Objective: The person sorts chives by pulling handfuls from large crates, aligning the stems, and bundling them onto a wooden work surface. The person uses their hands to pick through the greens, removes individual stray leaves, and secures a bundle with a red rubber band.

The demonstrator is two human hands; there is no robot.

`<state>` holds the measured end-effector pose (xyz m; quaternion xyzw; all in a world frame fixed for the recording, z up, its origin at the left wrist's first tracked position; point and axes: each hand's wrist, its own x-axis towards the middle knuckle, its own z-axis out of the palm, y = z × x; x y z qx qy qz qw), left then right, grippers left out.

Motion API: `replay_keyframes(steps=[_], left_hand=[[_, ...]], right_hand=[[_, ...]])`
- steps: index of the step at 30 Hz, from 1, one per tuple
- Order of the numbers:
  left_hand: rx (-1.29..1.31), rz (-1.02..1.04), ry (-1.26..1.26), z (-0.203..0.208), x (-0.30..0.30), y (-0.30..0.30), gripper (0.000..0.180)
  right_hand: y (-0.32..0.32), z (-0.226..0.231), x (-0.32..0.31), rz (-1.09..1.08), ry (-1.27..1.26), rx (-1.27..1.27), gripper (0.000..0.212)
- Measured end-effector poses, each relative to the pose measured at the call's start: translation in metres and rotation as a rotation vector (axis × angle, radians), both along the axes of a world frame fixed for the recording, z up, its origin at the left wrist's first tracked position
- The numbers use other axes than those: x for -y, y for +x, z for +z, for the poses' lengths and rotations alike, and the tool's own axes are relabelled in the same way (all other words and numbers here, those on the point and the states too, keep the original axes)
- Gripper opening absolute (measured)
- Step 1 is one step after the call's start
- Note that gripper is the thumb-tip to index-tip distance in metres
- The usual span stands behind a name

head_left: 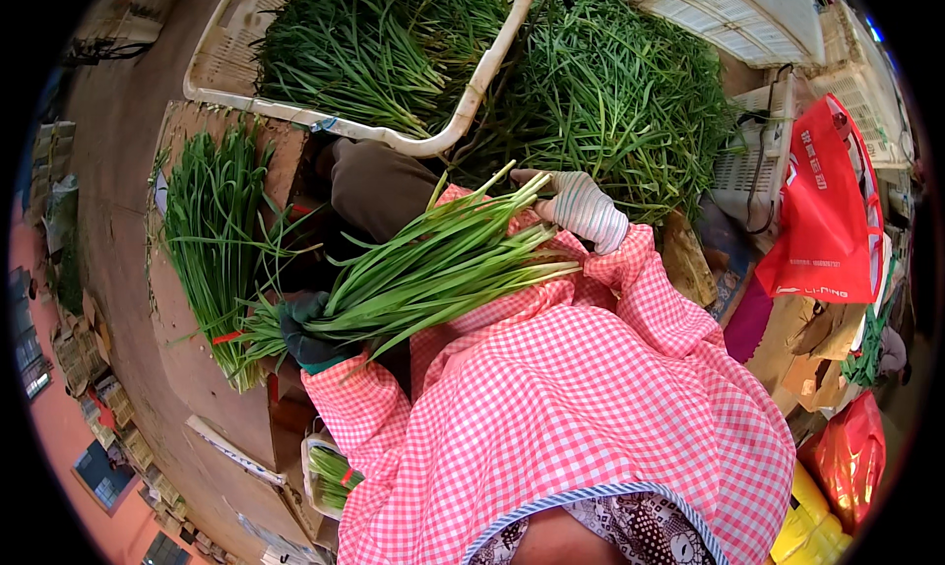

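A loose bunch of garlic chives point(443, 260) lies slantwise across my lap, pale stem ends to the right. My left hand point(305, 331), in a dark green glove, is closed around the leafy end. At the stem ends is my right hand point(583, 211), in a striped white glove with bare fingertips; its fingers pinch some stalks, partly hidden by them. Left of my knee, a bundle of chives point(212, 240) with a red tie point(227, 338) rests on a brown board point(285, 161); leaf tips from the held bunch reach over it.
Ahead stands a white plastic crate point(443, 142) with chives inside, beside a large loose heap of chives point(620, 102). A red bag point(822, 211) hangs by stacked crates point(738, 14) at right. A small container point(313, 471) with tied chives sits low at left.
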<state>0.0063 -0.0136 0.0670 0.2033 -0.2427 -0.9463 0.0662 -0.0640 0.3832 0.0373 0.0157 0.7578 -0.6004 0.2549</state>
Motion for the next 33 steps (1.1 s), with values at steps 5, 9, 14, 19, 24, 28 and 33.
replay_keyframes(steps=[5, 9, 14, 19, 24, 28, 33], left_hand=[[0.228, 0.121, -0.194, 0.015, -0.024, -0.004, 0.029], [0.147, 0.139, -0.101, 0.024, -0.026, -0.004, 0.031], [0.120, 0.110, -0.167, 0.027, -0.025, -0.004, 0.032], [-0.026, 0.035, -0.130, 0.039, -0.030, -0.005, 0.030], [-0.027, 0.114, -0.220, 0.042, -0.033, -0.004, 0.028], [-0.148, 0.057, -0.197, 0.048, -0.028, -0.016, 0.026], [-0.226, -0.034, -0.298, 0.084, -0.057, -0.057, 0.023]], right_hand=[[-0.016, 0.053, -0.012, -0.073, 0.309, 0.176, 0.028], [-0.040, 0.043, -0.032, -0.146, 0.269, -0.168, 0.030], [-0.077, 0.063, 0.070, 0.407, 0.510, -0.391, 0.039], [-0.088, 0.049, 0.109, 0.324, 0.533, -0.559, 0.013], [-0.093, 0.141, 0.049, -0.257, -0.021, -0.240, 0.019], [-0.110, 0.092, -0.041, -0.078, 0.751, -0.369, 0.041], [-0.061, 0.132, 0.065, 0.281, 0.353, -0.471, 0.092]])
